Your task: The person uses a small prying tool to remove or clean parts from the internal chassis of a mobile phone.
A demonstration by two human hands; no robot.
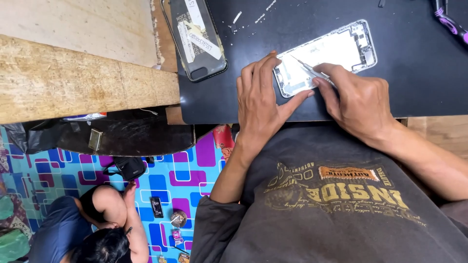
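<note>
An opened phone body (336, 51), white inside with a metal frame, lies on a black work mat (414, 73). My left hand (263, 100) lies flat on the mat, its fingers and thumb pressing the phone's near end. My right hand (356, 100) grips thin metal tweezers (307, 69), whose tips point into the phone's interior.
A detached phone screen (197, 39) with taped labels lies at the mat's far left. Small screws (258, 17) are scattered near it. A purple-handled tool (451, 22) sits at the top right. Wooden boards (73, 78) lie left. Below, another person (87, 229) sits on a patterned floor mat (175, 180).
</note>
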